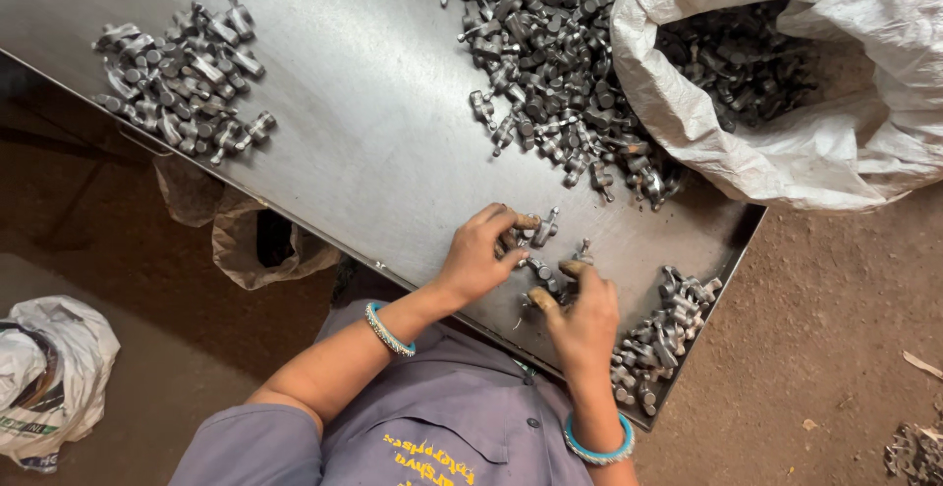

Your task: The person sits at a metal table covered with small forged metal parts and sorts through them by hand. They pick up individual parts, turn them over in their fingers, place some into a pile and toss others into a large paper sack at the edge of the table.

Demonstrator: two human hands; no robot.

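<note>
On the counter [373, 133], a small pile of metal parts [182, 79] lies far left. Near the front edge, the left hand [478, 255] pinches one small metal fitting [543, 228] between thumb and fingers. Just beside it, the right hand [582, 314] curls over loose fittings [545, 275], fingertips touching them. Behind lies a large heap [545, 64], spilling from a white sack [786, 83]; a sorted cluster [663, 334] sits at the right corner.
</note>
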